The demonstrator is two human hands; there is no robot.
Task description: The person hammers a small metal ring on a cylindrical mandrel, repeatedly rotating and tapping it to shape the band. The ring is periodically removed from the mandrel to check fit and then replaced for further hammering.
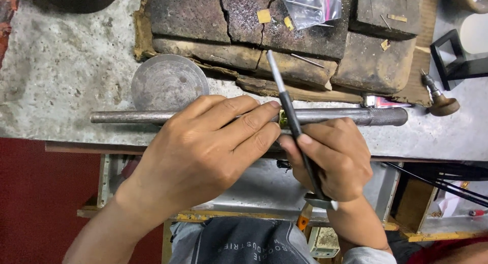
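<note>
The left hand (203,147) is pressing the rod (335,116); the right hand (333,159) is gripping a file (295,126), crossing it, blocks (284,35) beyond.

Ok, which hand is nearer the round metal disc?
Left. The left hand lies on the steel rod just below and right of the disc. The right hand, gripping a thin tool, sits farther right.

Dull grey metal rod (127,116), rough pitted stone bench (61,81), cracked charred blocks (244,20)
</note>
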